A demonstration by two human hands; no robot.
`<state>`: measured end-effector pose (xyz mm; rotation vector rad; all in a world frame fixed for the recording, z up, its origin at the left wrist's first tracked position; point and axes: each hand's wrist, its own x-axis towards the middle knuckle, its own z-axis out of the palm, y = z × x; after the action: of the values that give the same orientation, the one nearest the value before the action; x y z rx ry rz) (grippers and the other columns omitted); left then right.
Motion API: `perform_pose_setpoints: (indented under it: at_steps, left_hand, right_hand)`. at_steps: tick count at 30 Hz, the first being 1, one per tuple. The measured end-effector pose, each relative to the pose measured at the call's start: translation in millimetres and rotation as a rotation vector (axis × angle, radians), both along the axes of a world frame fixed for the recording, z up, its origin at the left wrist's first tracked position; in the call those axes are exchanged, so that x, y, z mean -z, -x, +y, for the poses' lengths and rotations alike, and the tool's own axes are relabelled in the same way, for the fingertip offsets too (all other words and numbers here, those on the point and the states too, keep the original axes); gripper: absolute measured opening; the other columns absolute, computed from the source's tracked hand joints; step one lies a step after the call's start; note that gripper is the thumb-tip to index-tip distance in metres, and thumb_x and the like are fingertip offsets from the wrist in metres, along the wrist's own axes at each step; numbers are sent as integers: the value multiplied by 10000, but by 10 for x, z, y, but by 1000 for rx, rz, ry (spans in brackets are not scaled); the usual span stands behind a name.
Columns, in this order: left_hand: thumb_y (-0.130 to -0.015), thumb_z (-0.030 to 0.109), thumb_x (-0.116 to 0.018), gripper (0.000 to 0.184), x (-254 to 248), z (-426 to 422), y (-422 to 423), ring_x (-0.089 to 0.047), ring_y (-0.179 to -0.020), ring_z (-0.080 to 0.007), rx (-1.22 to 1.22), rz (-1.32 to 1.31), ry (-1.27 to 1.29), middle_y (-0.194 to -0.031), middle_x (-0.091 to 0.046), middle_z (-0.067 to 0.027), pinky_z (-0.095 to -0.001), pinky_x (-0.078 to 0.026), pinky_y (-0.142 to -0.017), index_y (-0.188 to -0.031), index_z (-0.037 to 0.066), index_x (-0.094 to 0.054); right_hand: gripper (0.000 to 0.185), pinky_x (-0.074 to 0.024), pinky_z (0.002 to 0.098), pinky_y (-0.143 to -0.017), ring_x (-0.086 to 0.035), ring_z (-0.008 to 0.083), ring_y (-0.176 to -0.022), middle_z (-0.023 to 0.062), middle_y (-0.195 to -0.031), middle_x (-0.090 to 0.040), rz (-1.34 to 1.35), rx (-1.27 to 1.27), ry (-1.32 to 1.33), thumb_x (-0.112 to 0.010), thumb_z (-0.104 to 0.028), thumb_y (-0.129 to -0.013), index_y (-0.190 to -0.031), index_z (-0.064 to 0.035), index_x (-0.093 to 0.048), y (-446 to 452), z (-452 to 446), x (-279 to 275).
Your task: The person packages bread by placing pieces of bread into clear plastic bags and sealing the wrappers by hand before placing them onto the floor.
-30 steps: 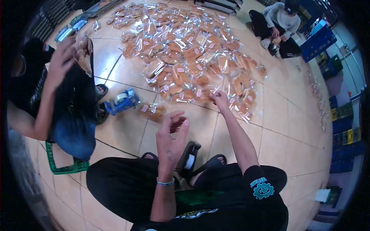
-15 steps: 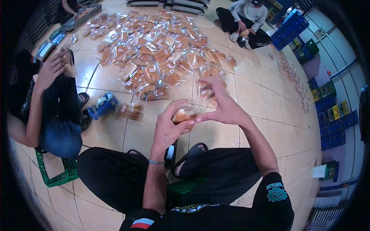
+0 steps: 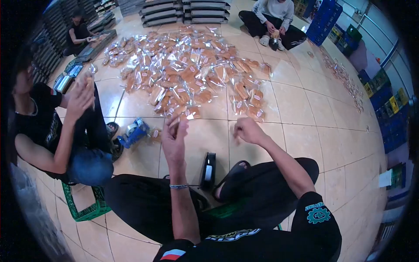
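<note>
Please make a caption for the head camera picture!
Left hand and right hand near bagged bread heaped on a tiled floor.

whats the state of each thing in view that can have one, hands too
Left hand: fingers curled, grip unclear
Right hand: fingers bent, blurred, grip unclear
Wrapped breads: in clear plastic, heaped on the floor
Blue tape dispenser: on the floor, roll fitted
Black device: on the floor, between the feet
Trays: stacked
Green crate: on the floor, partly hidden
</note>
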<state>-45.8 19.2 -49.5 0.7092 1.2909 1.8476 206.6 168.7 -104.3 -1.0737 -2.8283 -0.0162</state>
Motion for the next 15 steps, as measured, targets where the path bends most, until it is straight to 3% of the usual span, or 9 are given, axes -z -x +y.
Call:
perform_pose_setpoints:
  at_steps: [2, 4, 6, 7, 10, 11, 12, 14, 15]
  left_hand:
    - [-907, 88, -706, 427, 146, -11, -29, -644, -994, -124, 30, 85, 48, -1066, -699, -88, -258, -497, -900, -1289, -6, -540]
    - [-847, 143, -774, 520, 248, 14, -137, -658, -996, -189, 67, 80, 71, -1082, -699, -103, -296, -502, -917, -1289, -5, -541]
    - [-764, 185, -835, 644, 281, 86, -255, -666, -993, -274, 19, 868, -9, -1077, -701, -123, -342, -508, -925, -1300, -3, -531]
    - [-709, 184, -858, 670, 164, 83, -337, -663, -985, -345, -42, 1005, -81, -1062, -700, -142, -379, -522, -907, -1276, -4, -554]
    - [-716, 174, -856, 587, 175, 101, -402, -682, -920, -281, 322, 750, 57, -1008, -699, -130, -353, -544, -849, -1207, -6, -590]
    - [-751, 135, -838, 470, 53, 37, -416, -680, -857, -196, 409, 505, 190, -973, -696, -101, -314, -559, -780, -1137, -14, -615]
    - [-751, 135, -838, 470, 70, 50, -409, -680, -857, -197, 409, 509, 192, -973, -696, -101, -314, -559, -780, -1137, -14, -615]
    - [-798, 84, -802, 367, 133, 32, -392, -663, -851, -125, 436, 31, 26, -963, -690, -70, -270, -557, -742, -1103, -13, -623]
    - [-845, 38, -753, 390, 19, 19, -388, -669, -870, -126, 397, 59, 7, -1007, -682, -70, -267, -562, -764, -1194, -10, -587]
  right_hand:
    - [41, -517, 422, -745, -653, 339, -826, 175, -818, -654, 277, -65, 451, -709, -40, -746, -744, -15, -675, 89, -117, -200]
    - [58, -514, 414, -734, -643, 323, -790, 147, -805, -641, 351, -204, 403, -699, -55, -787, -770, -4, -677, 127, -145, -493]
    - [31, -495, 387, -695, -624, 278, -783, 113, -824, -623, 382, -162, 410, -706, -25, -810, -836, -21, -690, 185, -234, -848]
    - [54, -483, 374, -670, -618, 262, -780, 107, -819, -622, 403, -223, 297, -702, -25, -824, -877, -37, -708, 182, -277, -957]
    - [138, -498, 350, -680, -631, 210, -808, 89, -876, -638, 516, -260, 419, -726, -49, -826, -964, -43, -721, 255, -446, -1164]
    - [138, -498, 350, -680, -631, 210, -808, 89, -876, -638, 522, -259, 417, -726, -49, -826, -964, -43, -721, 291, -465, -1166]
    - [250, -515, 333, -714, -640, 187, -857, 78, -932, -645, 693, -164, 395, -739, -64, -829, -1073, -44, -689, 326, -480, -1160]
    - [365, -531, 316, -749, -649, 163, -906, 67, -988, -652, 865, -65, 385, -753, -79, -831, -1182, -44, -658, 386, -530, -1065]
    - [478, -530, 315, -803, -639, 164, -972, 76, -1044, -651, 1047, 24, 607, -771, -137, -836, -1272, -56, -594, 416, -534, -971]
